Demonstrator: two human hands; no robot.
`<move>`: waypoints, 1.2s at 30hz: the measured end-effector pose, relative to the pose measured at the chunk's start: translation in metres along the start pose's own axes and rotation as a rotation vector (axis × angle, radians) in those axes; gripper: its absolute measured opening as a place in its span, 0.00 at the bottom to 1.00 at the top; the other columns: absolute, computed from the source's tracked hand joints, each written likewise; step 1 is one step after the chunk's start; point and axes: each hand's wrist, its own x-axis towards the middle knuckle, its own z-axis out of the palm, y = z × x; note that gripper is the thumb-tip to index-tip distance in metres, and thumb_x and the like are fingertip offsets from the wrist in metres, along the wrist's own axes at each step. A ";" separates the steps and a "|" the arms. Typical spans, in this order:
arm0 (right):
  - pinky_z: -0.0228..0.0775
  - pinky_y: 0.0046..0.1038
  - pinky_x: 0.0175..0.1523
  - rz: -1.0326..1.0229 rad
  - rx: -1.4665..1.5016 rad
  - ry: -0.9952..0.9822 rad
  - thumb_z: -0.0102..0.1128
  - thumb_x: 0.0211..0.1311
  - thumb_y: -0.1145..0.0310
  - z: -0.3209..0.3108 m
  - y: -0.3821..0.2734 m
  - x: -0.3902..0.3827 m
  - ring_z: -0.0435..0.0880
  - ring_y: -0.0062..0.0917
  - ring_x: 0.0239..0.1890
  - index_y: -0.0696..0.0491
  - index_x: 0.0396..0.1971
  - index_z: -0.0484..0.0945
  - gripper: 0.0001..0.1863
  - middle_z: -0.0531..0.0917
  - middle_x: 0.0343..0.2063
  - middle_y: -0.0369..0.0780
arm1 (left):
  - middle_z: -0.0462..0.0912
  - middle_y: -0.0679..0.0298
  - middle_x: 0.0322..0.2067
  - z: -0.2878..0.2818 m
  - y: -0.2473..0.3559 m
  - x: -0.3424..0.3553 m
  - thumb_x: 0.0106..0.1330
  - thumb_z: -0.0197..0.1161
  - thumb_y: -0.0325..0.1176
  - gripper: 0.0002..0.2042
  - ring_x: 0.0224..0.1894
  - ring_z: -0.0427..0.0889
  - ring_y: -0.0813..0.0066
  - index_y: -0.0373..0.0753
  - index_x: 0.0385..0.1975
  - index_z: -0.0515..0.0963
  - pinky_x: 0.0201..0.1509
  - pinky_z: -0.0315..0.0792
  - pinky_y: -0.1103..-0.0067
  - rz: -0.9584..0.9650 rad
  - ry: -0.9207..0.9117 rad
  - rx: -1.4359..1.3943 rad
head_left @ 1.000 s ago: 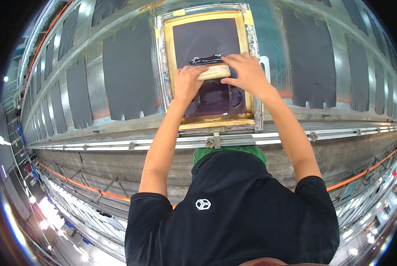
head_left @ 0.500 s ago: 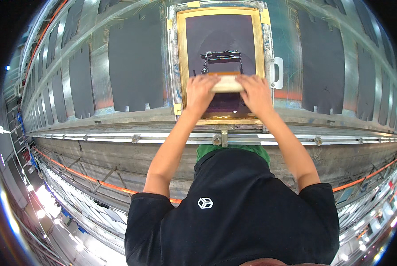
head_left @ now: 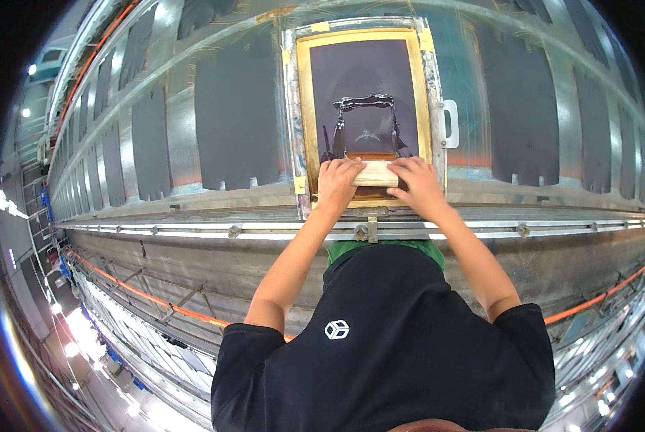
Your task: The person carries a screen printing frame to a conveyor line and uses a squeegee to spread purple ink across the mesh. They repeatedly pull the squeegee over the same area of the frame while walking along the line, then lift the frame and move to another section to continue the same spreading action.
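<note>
Stretching wide to both sides, the worktop point(head_left: 468, 90) carries a yellow-bordered screen frame point(head_left: 421, 90).
Glossy dark paste point(head_left: 365, 102) streaks its middle; nearer the person, at the frame's near end, sits a pale wooden-handled squeegee point(head_left: 375, 173), the left hand point(head_left: 336, 184) and right hand point(head_left: 420, 189) each grasping one end with bent fingers.

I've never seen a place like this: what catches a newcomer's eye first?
Probably the left hand and right hand gripping a pale wooden block low over a yellow-bordered frame. Beyond the block, glossy dark streaks form a rough arch. Dark grey panels line both sides.
</note>
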 end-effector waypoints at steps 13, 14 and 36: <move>0.65 0.26 0.35 0.448 0.215 0.601 0.62 0.71 0.59 -0.034 0.130 0.101 0.69 0.19 0.24 0.47 0.50 0.84 0.13 0.76 0.22 0.34 | 0.79 0.67 0.62 -0.010 0.006 -0.034 0.46 0.71 0.23 0.33 0.64 0.74 0.64 0.46 0.59 0.79 0.65 0.65 0.63 0.006 -0.034 -0.081; 0.67 0.27 0.37 0.446 0.252 0.611 0.61 0.71 0.60 -0.046 0.121 0.104 0.72 0.21 0.26 0.47 0.49 0.85 0.12 0.79 0.25 0.36 | 0.79 0.67 0.62 -0.012 0.005 -0.038 0.46 0.71 0.23 0.33 0.64 0.74 0.64 0.46 0.59 0.79 0.65 0.65 0.63 0.006 -0.014 -0.076; 0.67 0.31 0.35 0.583 0.262 0.566 0.57 0.72 0.61 0.179 -0.125 0.219 0.70 0.24 0.22 0.46 0.48 0.83 0.11 0.72 0.18 0.38 | 0.84 0.69 0.56 -0.170 -0.252 -0.169 0.42 0.71 0.23 0.30 0.54 0.80 0.67 0.45 0.53 0.83 0.55 0.70 0.70 0.024 0.010 -0.005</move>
